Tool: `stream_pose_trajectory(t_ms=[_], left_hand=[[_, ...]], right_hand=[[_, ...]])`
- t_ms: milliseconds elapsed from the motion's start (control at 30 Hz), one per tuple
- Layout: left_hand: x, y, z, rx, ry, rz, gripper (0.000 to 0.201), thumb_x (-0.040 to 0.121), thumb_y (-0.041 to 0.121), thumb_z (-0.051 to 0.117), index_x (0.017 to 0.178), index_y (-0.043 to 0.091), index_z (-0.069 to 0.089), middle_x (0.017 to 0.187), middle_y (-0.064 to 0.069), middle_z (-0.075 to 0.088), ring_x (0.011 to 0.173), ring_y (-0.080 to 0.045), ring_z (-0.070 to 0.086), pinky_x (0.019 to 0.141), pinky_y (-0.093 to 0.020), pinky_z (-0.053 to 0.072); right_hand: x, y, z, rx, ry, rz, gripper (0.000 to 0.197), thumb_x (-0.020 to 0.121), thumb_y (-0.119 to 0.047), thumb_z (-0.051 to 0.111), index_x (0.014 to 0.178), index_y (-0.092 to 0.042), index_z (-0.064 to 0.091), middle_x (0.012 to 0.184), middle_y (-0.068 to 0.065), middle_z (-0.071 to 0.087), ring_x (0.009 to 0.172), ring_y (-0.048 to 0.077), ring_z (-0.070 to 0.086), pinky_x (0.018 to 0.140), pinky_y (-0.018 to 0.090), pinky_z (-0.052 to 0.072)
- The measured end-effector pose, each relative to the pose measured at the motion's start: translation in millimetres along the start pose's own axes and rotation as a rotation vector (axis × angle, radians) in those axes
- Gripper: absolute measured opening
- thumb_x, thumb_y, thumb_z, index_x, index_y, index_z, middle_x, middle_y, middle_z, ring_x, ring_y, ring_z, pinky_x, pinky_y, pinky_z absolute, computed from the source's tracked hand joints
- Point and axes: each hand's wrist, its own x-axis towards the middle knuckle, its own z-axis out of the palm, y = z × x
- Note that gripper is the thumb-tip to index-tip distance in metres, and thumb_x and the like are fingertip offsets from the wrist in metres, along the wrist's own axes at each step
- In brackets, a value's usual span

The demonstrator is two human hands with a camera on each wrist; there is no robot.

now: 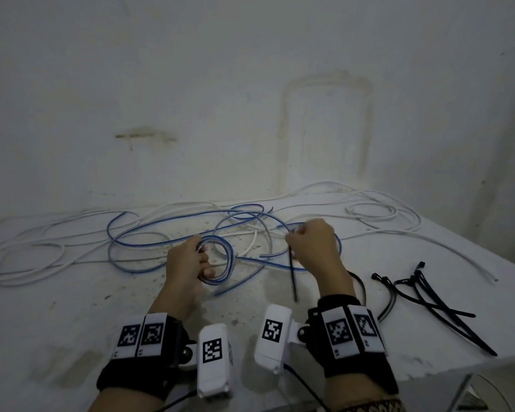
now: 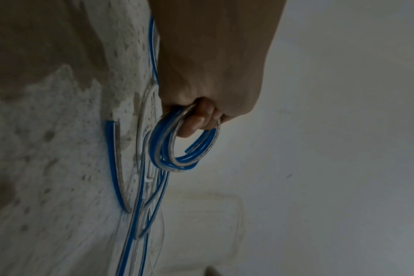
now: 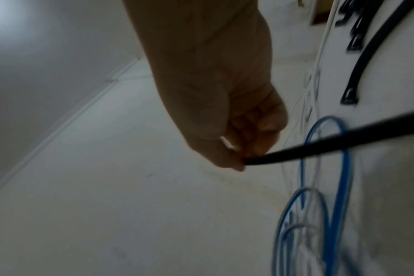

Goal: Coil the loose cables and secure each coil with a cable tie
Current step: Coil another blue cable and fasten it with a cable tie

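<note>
A blue cable coil [image 1: 217,260] is gripped by the left hand [image 1: 185,263] above the counter [image 1: 72,307]; a black cable tie [image 1: 292,276] is pinched by the right hand [image 1: 312,245]. The coil could spring open if the grip is loosened.

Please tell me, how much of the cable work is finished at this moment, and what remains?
Done: no tied coil is visible. In hand: the left hand grips a small blue coil, wound but untied, with blue cable trailing from it; the right hand pinches one black cable tie, not yet around it. Left: tying this coil, then the loose white cables on the table. Spare ties lie at the right.
</note>
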Motion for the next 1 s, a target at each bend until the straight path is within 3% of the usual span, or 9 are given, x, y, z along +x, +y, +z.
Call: stream_pose_trajectory(t_ms=[100,200,367,433,500,600,733,900,1000], left_hand=[[5,1,-3,-0.019,0.041,0.001,0.037,0.095,0.015,0.046,0.06,0.011,0.037,0.034,0.005,0.023,0.029,-0.01,0.015,0.035,-0.014,0.02],[10,2,-8,-0.042,0.08,0.0,0.038,0.096,0.017,0.048,0.06,0.01,0.039,0.033,0.004,0.024,0.027,-0.01,0.017,0.035,-0.012,0.021],[14,4,-13,-0.064,0.072,0.016,0.037,0.097,0.018,0.049,0.062,0.009,0.04,0.033,0.004,0.026,0.026,-0.01,0.018,0.034,-0.014,0.022],[14,6,-15,-0.085,0.047,0.017,0.036,0.097,0.017,0.049,0.062,0.009,0.04,0.034,0.004,0.025,0.026,-0.009,0.017,0.034,-0.013,0.022],[13,7,-15,-0.088,0.036,0.011,0.034,0.095,0.016,0.049,0.063,0.008,0.042,0.034,0.005,0.026,0.026,-0.008,0.018,0.033,-0.013,0.021],[11,8,-13,-0.071,0.041,-0.005,0.029,0.093,0.014,0.05,0.065,0.008,0.044,0.034,0.004,0.028,0.026,-0.008,0.019,0.034,-0.014,0.021],[9,5,-11,-0.052,0.046,-0.011,0.029,0.091,0.012,0.052,0.063,0.009,0.047,0.035,0.004,0.026,0.027,-0.007,0.018,0.034,-0.014,0.02],[6,4,-10,-0.028,-0.004,-0.013,0.02,0.092,0.009,0.054,0.073,0.006,0.061,0.039,0.003,0.024,0.028,-0.006,0.016,0.034,-0.011,0.018],[7,3,-12,0.016,-0.036,0.009,0.017,0.092,0.013,0.056,0.078,0.005,0.061,0.043,0.001,0.029,0.03,-0.007,0.018,0.034,-0.013,0.019]], right_hand=[[2,-28,20,0.357,-0.047,-0.189,0.017,0.082,-0.001,0.063,0.069,-0.006,0.055,0.06,0.008,0.055,0.043,0.009,0.055,0.044,0.018,0.042],[4,-44,38,0.544,-0.145,-0.286,0.01,0.083,0.0,0.066,0.088,-0.003,0.057,0.067,0.008,0.059,0.047,0.006,0.057,0.047,0.018,0.044],[11,-45,61,0.503,-0.428,-0.302,0.011,0.08,0.008,0.066,0.079,0.002,0.058,0.067,0.015,0.064,0.054,0.014,0.065,0.056,0.025,0.055],[14,-41,67,0.46,-0.538,-0.289,0.01,0.076,0.009,0.069,0.082,0.01,0.061,0.073,0.024,0.065,0.06,0.022,0.067,0.063,0.031,0.058],[17,-36,72,0.416,-0.608,-0.304,0.013,0.072,0.009,0.073,0.082,0.009,0.065,0.077,0.024,0.067,0.069,0.027,0.067,0.074,0.037,0.058],[16,-27,79,0.451,-0.611,-0.319,0.016,0.067,0.011,0.076,0.076,-0.001,0.069,0.074,0.014,0.068,0.075,0.023,0.068,0.078,0.033,0.057],[18,-16,86,0.462,-0.611,-0.289,0.015,0.065,0.013,0.076,0.077,0.005,0.07,0.07,0.008,0.07,0.07,0.018,0.068,0.069,0.024,0.054],[17,-16,84,0.32,-0.55,-0.386,0.013,0.066,-0.003,0.082,0.07,0.001,0.071,0.067,0.02,0.066,0.056,0.013,0.054,0.057,0.026,0.044],[17,-15,83,0.348,-0.474,-0.423,0.011,0.068,-0.01,0.082,0.068,-0.004,0.073,0.059,0.001,0.063,0.053,0.003,0.052,0.056,0.019,0.04]])
